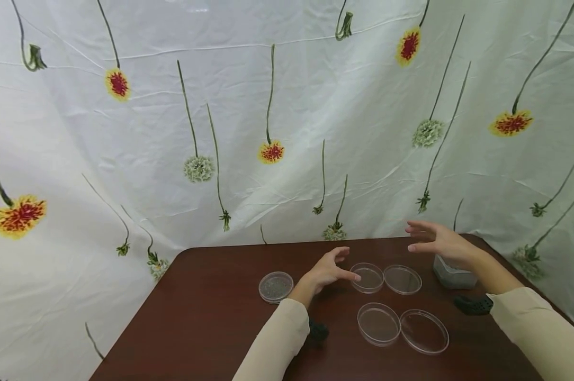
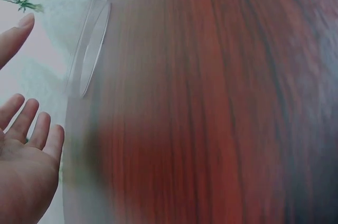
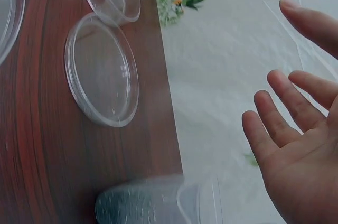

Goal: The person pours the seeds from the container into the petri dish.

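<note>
My left hand [image 1: 326, 271] hovers at the near-left side of a clear petri dish [image 1: 369, 271], its thumb overlapping the dish's rim in the head view. Nothing is in its spread fingers. Raised behind a second shallow petri dish [image 1: 403, 280], my right hand [image 1: 441, 244] has its fingers apart and holds nothing; the right wrist view shows its bare palm [image 3: 301, 155]. Nearer to me lie two more clear dish halves, one on the left [image 1: 379, 324] and one on the right [image 1: 425, 332], their rims meeting.
Left of my left forearm sits another petri dish [image 1: 275, 287], cloudier and stacked-looking. A clear plastic tub [image 1: 454, 278] stands under my right wrist. All rest on a dark wooden table [image 1: 196, 317], with a flowered white cloth [image 1: 249, 106] hanging behind its far edge.
</note>
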